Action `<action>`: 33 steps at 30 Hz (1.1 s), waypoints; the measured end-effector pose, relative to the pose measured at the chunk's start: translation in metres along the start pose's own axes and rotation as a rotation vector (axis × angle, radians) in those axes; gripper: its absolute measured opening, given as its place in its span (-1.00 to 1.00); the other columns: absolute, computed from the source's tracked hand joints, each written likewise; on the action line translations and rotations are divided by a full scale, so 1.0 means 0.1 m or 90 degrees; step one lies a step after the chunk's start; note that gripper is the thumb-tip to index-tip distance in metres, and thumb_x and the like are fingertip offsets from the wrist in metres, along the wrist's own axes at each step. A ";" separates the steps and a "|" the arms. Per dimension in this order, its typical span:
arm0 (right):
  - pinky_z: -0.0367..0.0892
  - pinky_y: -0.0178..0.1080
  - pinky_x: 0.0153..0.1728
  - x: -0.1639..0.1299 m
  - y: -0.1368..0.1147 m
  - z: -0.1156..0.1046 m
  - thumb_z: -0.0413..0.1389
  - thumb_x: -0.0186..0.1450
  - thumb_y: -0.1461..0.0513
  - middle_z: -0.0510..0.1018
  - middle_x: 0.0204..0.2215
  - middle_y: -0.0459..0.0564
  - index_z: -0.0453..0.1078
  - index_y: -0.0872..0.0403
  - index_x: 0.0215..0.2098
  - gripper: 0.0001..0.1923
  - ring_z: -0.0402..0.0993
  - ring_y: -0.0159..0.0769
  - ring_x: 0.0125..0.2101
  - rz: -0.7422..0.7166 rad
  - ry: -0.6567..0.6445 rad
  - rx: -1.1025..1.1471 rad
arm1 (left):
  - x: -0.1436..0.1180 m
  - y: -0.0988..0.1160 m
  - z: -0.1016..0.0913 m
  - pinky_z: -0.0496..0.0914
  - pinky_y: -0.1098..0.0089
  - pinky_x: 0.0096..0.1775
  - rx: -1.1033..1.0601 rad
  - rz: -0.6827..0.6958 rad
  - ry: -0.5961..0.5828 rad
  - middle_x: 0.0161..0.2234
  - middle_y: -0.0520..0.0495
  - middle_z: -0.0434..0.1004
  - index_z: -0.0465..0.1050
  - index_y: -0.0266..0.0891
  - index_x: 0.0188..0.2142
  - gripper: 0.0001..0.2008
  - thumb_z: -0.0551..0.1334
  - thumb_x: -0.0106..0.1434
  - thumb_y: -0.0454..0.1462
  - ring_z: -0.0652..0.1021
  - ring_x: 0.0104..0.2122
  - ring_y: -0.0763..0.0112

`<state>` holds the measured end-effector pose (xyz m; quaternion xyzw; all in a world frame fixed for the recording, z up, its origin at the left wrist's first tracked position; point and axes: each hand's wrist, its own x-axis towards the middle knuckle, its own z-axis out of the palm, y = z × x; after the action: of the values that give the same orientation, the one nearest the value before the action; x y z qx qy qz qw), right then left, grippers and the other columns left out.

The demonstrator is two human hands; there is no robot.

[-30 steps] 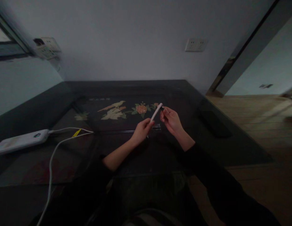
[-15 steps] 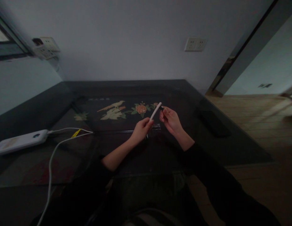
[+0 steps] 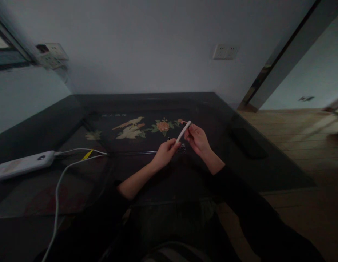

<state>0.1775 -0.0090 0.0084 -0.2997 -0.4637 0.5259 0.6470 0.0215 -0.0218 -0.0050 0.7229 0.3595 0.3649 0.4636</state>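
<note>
My left hand (image 3: 166, 152) is closed round the lower part of a slim white stick-like object (image 3: 182, 133), which slants up to the right above the table. My right hand (image 3: 197, 140) is at the object's upper end, its fingers bent and pinched together just behind it. A small dark bit shows by that end, but it is too small and dim to name. A tiny dark tip also shows above my left fingers. Below my hands lies the dark glossy table (image 3: 147, 182), with a bird-and-flower picture (image 3: 162, 126) on its top.
At the left lies a white power bank (image 3: 25, 163) with a white cable (image 3: 58, 193) bearing a yellow tag (image 3: 87, 155). A flat black object (image 3: 247, 143) rests at the right. Behind stands a wall with sockets (image 3: 225, 52).
The white object's upper end has shifted slightly right and down, and now covers part of my right fingertips. My left hand has moved a little to the right.
</note>
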 end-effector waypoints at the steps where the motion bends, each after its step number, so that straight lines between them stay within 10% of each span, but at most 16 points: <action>1: 0.05 -0.36 -0.62 0.00 0.01 0.00 0.21 0.13 0.00 0.26 -0.63 -0.19 0.49 0.08 -0.22 -0.62 0.10 -0.52 -0.63 -0.001 -0.002 0.001 | 0.00 0.01 0.00 0.09 0.52 -0.55 -0.002 0.002 -0.004 -0.62 0.14 0.13 0.21 -0.25 -0.47 -0.71 0.05 0.26 -0.10 0.19 -0.61 0.58; 11: 0.04 -0.35 -0.63 0.00 0.01 0.02 0.20 0.11 -0.06 0.29 -0.64 -0.19 0.36 0.08 -0.47 -0.63 0.12 -0.51 -0.65 -0.003 0.000 -0.020 | 0.07 -0.07 -0.07 0.07 0.53 -0.57 -0.003 -0.026 0.047 -0.64 0.14 0.14 0.27 -0.26 -0.42 -0.70 0.05 0.26 -0.07 0.19 -0.64 0.58; 33: 0.05 -0.35 -0.62 0.00 0.01 0.02 0.20 0.12 -0.04 0.25 -0.63 -0.19 0.48 0.07 -0.26 -0.61 0.09 -0.51 -0.64 0.004 0.006 -0.037 | 0.03 -0.04 -0.03 0.09 0.52 -0.55 0.000 -0.012 0.002 -0.62 0.14 0.14 0.23 -0.25 -0.46 -0.70 0.04 0.27 -0.08 0.20 -0.61 0.58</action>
<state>0.1755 -0.0091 0.0080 -0.3221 -0.4749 0.5127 0.6387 0.0201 -0.0168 -0.0069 0.7189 0.3667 0.3618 0.4666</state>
